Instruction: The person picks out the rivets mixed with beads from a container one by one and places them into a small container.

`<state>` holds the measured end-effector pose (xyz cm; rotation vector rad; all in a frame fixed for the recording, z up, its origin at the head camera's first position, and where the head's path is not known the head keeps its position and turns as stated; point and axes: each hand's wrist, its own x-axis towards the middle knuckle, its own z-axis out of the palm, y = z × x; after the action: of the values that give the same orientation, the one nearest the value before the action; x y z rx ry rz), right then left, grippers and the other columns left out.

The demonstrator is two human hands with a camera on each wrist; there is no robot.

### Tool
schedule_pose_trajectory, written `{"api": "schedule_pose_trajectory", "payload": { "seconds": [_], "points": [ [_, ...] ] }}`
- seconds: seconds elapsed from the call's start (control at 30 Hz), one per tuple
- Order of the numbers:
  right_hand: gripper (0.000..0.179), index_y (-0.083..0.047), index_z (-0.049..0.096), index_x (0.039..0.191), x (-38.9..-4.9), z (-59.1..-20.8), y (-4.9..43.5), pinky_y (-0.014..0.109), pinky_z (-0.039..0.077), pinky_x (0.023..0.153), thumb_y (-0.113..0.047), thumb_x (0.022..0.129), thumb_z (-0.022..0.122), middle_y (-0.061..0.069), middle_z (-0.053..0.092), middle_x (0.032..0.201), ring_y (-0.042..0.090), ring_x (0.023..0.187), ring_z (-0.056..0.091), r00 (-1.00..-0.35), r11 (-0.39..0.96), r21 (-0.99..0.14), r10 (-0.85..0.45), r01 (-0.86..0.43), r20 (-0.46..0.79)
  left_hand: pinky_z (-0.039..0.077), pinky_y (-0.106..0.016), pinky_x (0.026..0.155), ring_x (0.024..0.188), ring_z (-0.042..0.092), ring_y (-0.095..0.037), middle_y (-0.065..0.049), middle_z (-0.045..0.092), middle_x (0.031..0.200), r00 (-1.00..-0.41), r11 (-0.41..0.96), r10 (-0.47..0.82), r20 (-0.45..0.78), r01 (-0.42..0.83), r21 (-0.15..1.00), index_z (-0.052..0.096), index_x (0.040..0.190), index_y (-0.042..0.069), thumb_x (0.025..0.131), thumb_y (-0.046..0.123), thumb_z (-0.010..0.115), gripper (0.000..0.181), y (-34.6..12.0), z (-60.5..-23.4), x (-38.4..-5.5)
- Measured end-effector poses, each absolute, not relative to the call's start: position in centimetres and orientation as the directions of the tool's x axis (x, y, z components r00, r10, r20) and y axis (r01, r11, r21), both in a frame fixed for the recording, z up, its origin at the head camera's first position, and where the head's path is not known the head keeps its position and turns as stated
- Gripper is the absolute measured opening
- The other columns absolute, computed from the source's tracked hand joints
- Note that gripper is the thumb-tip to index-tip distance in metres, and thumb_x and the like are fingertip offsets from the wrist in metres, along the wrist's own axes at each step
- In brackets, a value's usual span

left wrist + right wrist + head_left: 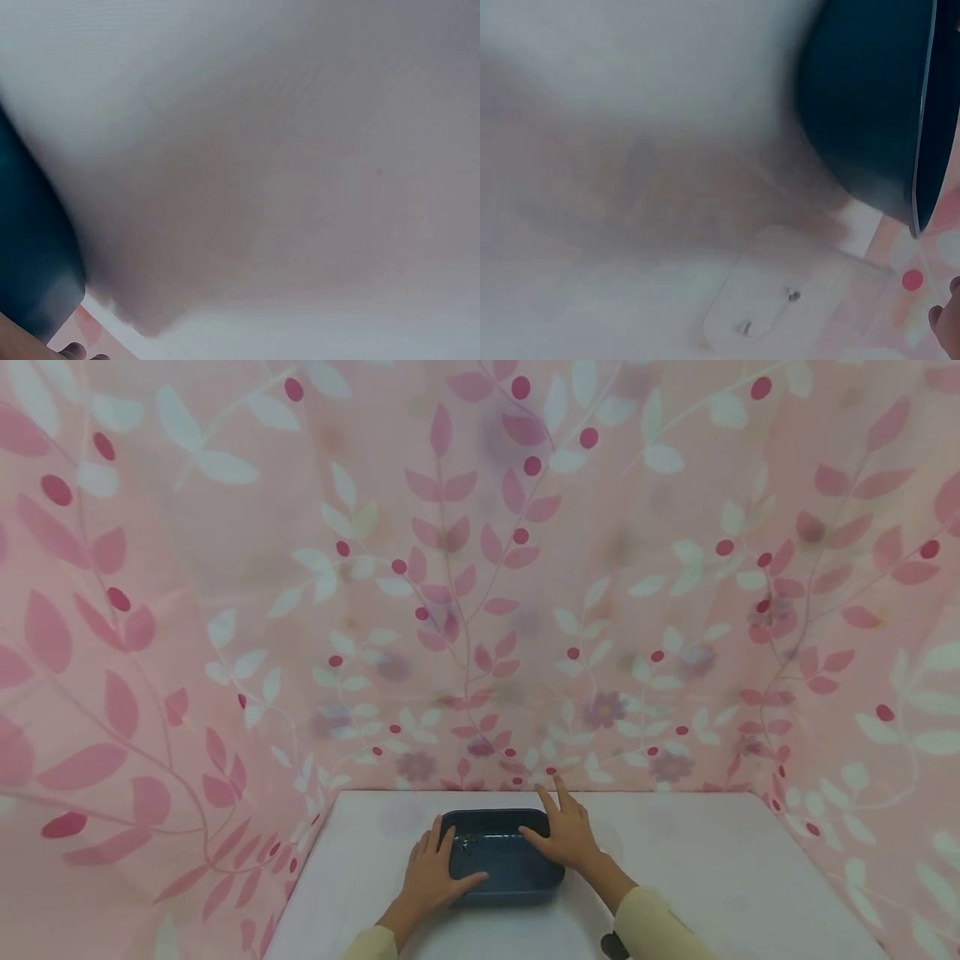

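Observation:
A dark blue rectangular tub (510,897) rests on the white table, with a few small shiny bits (468,843) in its left part. My left hand (431,872) is at the tub's left side, fingers extended and the thumb reaching over the front left corner. On the opposite side my right hand (566,835) is spread out, its thumb pointing in over the right rim. The tub's outer wall (34,232) fills the left edge of the left wrist view. In the right wrist view, the tub's side (870,97) stands beside a few of my right fingertips (943,322).
A clear flat piece (761,262) with two small metal bits (769,309) lies on the table to the right of the tub. Pink leaf-patterned cloth (480,610) hangs behind and on both sides of the white table (360,843). A small dark object (613,945) shows by my right sleeve.

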<state>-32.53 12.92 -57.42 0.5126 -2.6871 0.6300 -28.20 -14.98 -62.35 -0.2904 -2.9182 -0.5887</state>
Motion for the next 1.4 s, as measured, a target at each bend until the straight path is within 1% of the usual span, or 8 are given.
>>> {"api": "schedule_pose_trajectory", "payload": {
  "seconds": [0.27, 0.5, 0.6, 0.77, 0.87, 1.07, 1.2, 1.4],
  "points": [
    [0.085, -0.017, 0.039, 0.151, -32.5, -58.8, 10.8, 0.066, 0.032, 0.107, -0.06, 0.084, 0.066, 0.021, 0.023, 0.161, 0.047, 0.134, 0.044, -0.878, 0.82, -0.375, -0.287, -0.432, 0.383, 0.031, -0.062, 0.111, 0.138, 0.039, -0.044, -0.022, 0.026, 0.16, -0.957, 0.9, 0.164, 0.237, 0.244, 0.362, 0.044, 0.147, 0.005, 0.069, 0.088, 0.056, 0.114, -14.9, -62.3, -28.2],
    [0.084, -0.017, 0.039, 0.151, -32.1, -59.3, 9.7, 0.066, 0.031, 0.108, -0.06, 0.085, 0.066, 0.02, 0.022, 0.162, 0.047, 0.136, 0.041, -0.887, 0.811, -0.399, -0.297, -0.429, 0.353, 0.031, -0.061, 0.112, 0.138, 0.038, -0.045, -0.021, 0.023, 0.161, -0.967, 0.907, 0.157, 0.202, 0.222, 0.357, 0.042, 0.148, 0.005, 0.07, 0.086, 0.058, 0.113, -14.8, -62.3, -28.1],
    [0.083, -0.017, 0.04, 0.151, -32.1, -59.5, 9.3, 0.067, 0.031, 0.107, -0.06, 0.085, 0.066, 0.021, 0.023, 0.161, 0.046, 0.136, 0.04, -0.87, 0.809, -0.369, -0.321, -0.457, 0.373, 0.03, -0.061, 0.113, 0.14, 0.036, -0.045, -0.02, 0.021, 0.162, -0.971, 0.909, 0.15, 0.186, 0.209, 0.361, 0.041, 0.149, 0.006, 0.07, 0.088, 0.056, 0.115, -14.8, -62.4, -28.2],
    [0.082, -0.016, 0.041, 0.15, -32.1, -59.4, 8.6, 0.065, 0.034, 0.105, -0.063, 0.086, 0.063, 0.022, 0.026, 0.159, 0.043, 0.133, 0.043, -0.82, 0.825, -0.241, -0.386, -0.512, 0.422, 0.029, -0.061, 0.113, 0.14, 0.036, -0.045, -0.02, 0.021, 0.162, -0.97, 0.909, 0.141, 0.197, 0.206, 0.362, 0.041, 0.149, 0.007, 0.069, 0.09, 0.054, 0.116, -14.8, -62.8, -28.3],
    [0.083, -0.016, 0.041, 0.15, -32.1, -59.3, 8.2, 0.064, 0.035, 0.105, -0.065, 0.086, 0.06, 0.021, 0.027, 0.159, 0.041, 0.132, 0.044, -0.807, 0.831, -0.192, -0.407, -0.521, 0.429, 0.029, -0.061, 0.113, 0.14, 0.036, -0.045, -0.02, 0.021, 0.163, -0.971, 0.906, 0.144, 0.191, 0.207, 0.368, 0.041, 0.149, 0.007, 0.07, 0.089, 0.054, 0.115, -14.9, -62.6, -28.3],
    [0.083, -0.018, 0.039, 0.152, -32.0, -59.2, 7.7, 0.064, 0.032, 0.108, -0.065, 0.086, 0.061, 0.018, 0.025, 0.162, 0.041, 0.134, 0.043, -0.829, 0.84, -0.201, -0.406, -0.504, 0.385, 0.031, -0.061, 0.112, 0.138, 0.038, -0.045, -0.021, 0.022, 0.162, -0.969, 0.91, 0.158, 0.187, 0.217, 0.354, 0.041, 0.149, 0.006, 0.071, 0.088, 0.054, 0.113, -14.9, -62.3, -28.0],
    [0.083, -0.018, 0.039, 0.151, -32.2, -59.5, 7.3, 0.067, 0.031, 0.107, -0.064, 0.086, 0.061, 0.02, 0.025, 0.161, 0.043, 0.133, 0.043, -0.823, 0.828, -0.216, -0.412, -0.518, 0.392, 0.032, -0.059, 0.111, 0.138, 0.039, -0.045, -0.021, 0.023, 0.161, -0.968, 0.918, 0.155, 0.198, 0.215, 0.333, 0.041, 0.149, 0.006, 0.072, 0.088, 0.053, 0.112, -14.9, -62.2, -28.0],
    [0.083, -0.02, 0.037, 0.152, -32.6, -60.6, 6.3, 0.067, 0.032, 0.106, -0.071, 0.089, 0.051, 0.019, 0.022, 0.162, 0.043, 0.133, 0.043, -0.807, 0.814, -0.225, -0.416, -0.536, 0.419, 0.032, -0.061, 0.111, 0.138, 0.039, -0.046, -0.022, 0.023, 0.161, -0.966, 0.915, 0.153, 0.206, 0.217, 0.34, 0.042, 0.148, 0.006, 0.072, 0.088, 0.054, 0.113, -14.9, -62.2, -28.0]
  ]
}}
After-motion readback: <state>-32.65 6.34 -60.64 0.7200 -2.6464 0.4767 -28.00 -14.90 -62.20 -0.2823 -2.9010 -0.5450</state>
